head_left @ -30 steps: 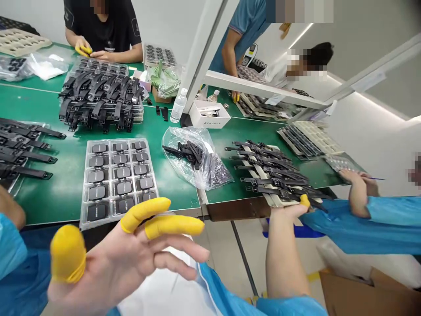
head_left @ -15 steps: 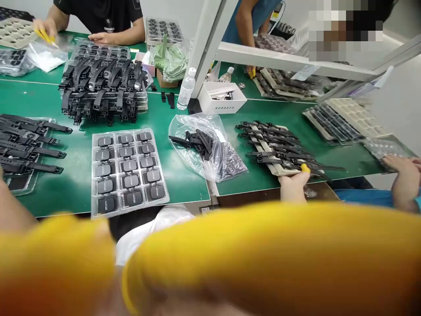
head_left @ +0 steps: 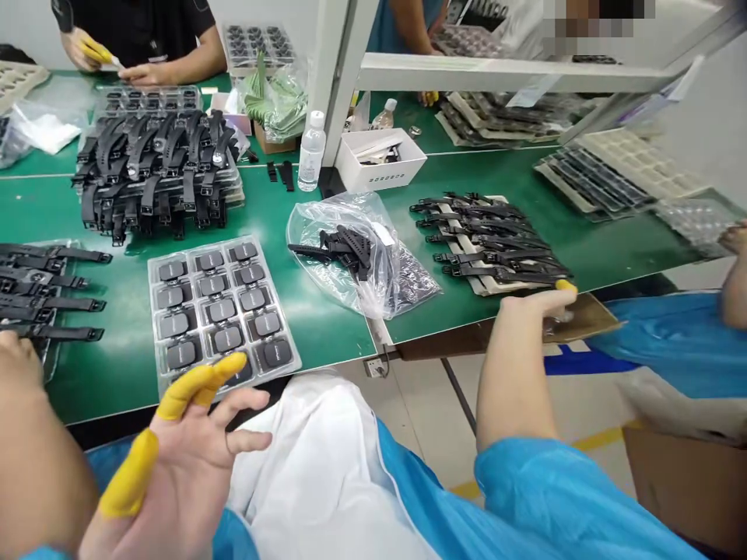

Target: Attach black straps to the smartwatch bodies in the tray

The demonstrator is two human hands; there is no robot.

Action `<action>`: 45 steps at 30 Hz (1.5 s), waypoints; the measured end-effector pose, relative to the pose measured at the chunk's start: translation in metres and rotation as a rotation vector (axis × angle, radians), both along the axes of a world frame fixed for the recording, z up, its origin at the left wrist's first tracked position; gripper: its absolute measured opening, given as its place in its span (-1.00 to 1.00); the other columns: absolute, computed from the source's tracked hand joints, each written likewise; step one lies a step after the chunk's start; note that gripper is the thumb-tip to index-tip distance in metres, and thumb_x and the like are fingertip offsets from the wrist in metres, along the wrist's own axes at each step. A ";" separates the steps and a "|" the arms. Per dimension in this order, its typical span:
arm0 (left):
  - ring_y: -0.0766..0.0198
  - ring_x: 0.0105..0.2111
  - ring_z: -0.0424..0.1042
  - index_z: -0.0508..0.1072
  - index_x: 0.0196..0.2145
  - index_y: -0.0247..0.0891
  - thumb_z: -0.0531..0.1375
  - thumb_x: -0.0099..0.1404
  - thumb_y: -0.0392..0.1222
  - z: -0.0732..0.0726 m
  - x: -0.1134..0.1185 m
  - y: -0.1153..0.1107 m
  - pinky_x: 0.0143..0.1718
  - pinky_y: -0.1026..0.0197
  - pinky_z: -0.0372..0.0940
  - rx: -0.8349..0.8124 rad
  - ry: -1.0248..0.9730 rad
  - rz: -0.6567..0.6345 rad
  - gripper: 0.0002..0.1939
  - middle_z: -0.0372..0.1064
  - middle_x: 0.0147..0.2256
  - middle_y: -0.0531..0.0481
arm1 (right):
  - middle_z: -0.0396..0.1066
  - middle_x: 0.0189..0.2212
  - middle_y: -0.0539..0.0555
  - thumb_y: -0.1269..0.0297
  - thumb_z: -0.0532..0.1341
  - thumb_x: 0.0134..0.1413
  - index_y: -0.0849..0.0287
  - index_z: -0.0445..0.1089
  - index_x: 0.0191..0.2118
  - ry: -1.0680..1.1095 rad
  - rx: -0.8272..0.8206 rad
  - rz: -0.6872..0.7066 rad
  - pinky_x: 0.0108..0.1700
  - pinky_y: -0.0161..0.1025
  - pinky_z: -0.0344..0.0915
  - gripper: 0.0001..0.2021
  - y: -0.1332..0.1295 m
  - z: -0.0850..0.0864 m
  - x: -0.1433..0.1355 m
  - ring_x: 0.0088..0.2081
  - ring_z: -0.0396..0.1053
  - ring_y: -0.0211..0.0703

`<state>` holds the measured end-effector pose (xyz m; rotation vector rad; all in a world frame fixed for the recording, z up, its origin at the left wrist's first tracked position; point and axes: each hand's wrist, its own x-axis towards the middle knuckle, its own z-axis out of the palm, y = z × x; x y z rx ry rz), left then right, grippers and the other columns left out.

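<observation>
My left hand (head_left: 187,435) is raised at the lower left, palm towards me and fingers apart. Yellow finger cots cover its thumb and two fingers, and it holds nothing. Behind it, a clear plastic tray (head_left: 198,327) of dark square watch bodies lies at the table's near edge. On the right, my right hand (head_left: 537,302) grips the near edge of a pale tray of black watch straps (head_left: 484,241), a yellow cot on the digit that shows. Its other fingers are mostly hidden.
A forearm (head_left: 40,443) at the left edge reaches more straps (head_left: 47,292); whose it is, I cannot tell. A clear bag (head_left: 344,257) of straps lies mid-table. Stacked strap trays (head_left: 155,171), a bottle (head_left: 312,152) and a white box (head_left: 379,159) stand behind. A co-worker sits opposite.
Blurred yellow-covered fingers filled the bottom of the view; my left hand has since moved down and away from the camera. The view has shifted slightly. My right hand stays at the strap tray.
</observation>
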<state>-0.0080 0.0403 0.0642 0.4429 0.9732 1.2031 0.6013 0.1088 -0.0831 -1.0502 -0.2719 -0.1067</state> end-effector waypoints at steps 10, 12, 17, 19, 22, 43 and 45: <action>-0.13 -0.15 0.64 0.65 -0.05 -0.17 0.36 0.29 0.12 -0.055 -0.029 -0.011 -0.28 -0.04 0.64 0.131 0.283 0.026 -0.60 0.61 -0.03 -0.22 | 0.30 0.34 0.24 0.11 0.23 0.31 -0.02 0.25 0.37 -0.793 -0.564 0.720 0.37 0.29 0.24 -0.44 0.049 0.013 -0.226 0.36 0.29 0.21; -0.12 -0.14 0.65 0.65 -0.01 -0.17 0.34 0.33 0.08 -0.052 -0.025 -0.011 -0.25 -0.03 0.63 0.211 0.332 -0.028 -0.63 0.62 -0.02 -0.23 | 0.11 0.47 0.27 0.04 0.26 0.29 0.07 0.17 0.46 -1.039 -0.848 0.953 0.46 0.27 0.09 -0.31 0.076 0.019 -0.263 0.49 0.03 0.27; -0.11 -0.09 0.65 0.63 0.05 -0.17 0.35 0.36 0.05 -0.062 -0.028 -0.011 -0.14 -0.01 0.62 0.283 0.387 -0.145 -0.61 0.62 -0.01 -0.24 | 0.11 0.45 0.47 0.03 0.26 0.32 0.38 0.22 0.43 -1.309 -1.269 0.863 0.49 0.37 -0.23 -0.28 0.137 0.005 -0.282 0.52 -0.17 0.48; -0.12 -0.07 0.63 0.63 0.06 -0.18 0.36 0.34 0.08 -0.066 -0.032 -0.010 -0.12 -0.04 0.61 0.250 0.385 -0.196 -0.58 0.61 0.00 -0.26 | 0.28 0.36 0.41 0.11 0.13 0.43 0.29 0.39 0.30 -1.374 -1.264 0.751 0.45 0.36 -0.20 -0.51 0.153 -0.004 -0.282 0.45 -0.01 0.41; -0.11 -0.05 0.62 0.63 0.06 -0.18 0.36 0.34 0.10 -0.062 -0.036 -0.002 -0.09 -0.03 0.59 0.221 0.435 -0.231 -0.56 0.60 0.03 -0.26 | 0.43 0.18 0.39 0.23 0.05 0.46 0.24 0.51 0.13 -1.352 -1.246 0.688 0.35 0.31 -0.02 -0.63 0.169 -0.009 -0.287 0.30 0.19 0.33; -0.13 0.12 0.35 0.58 -0.03 -0.39 0.11 0.44 -0.34 -0.064 0.038 0.257 0.14 -0.12 0.34 0.655 1.897 -0.724 -0.72 0.45 0.05 -0.37 | 0.54 -0.09 0.27 0.02 -0.02 0.49 0.20 0.48 0.14 -0.980 -0.844 0.880 0.00 0.03 0.36 -0.53 0.164 0.013 -0.324 -0.05 0.48 0.18; -0.15 0.12 0.33 0.58 -0.08 -0.39 0.12 0.39 -0.40 -0.067 0.046 0.261 0.12 -0.14 0.33 0.661 1.929 -0.742 -0.74 0.43 0.04 -0.40 | 0.54 -0.26 0.18 -0.04 -0.02 0.48 0.17 0.38 0.20 -0.793 -0.838 0.952 -0.11 -0.01 0.39 -0.52 0.171 0.012 -0.341 -0.22 0.51 0.13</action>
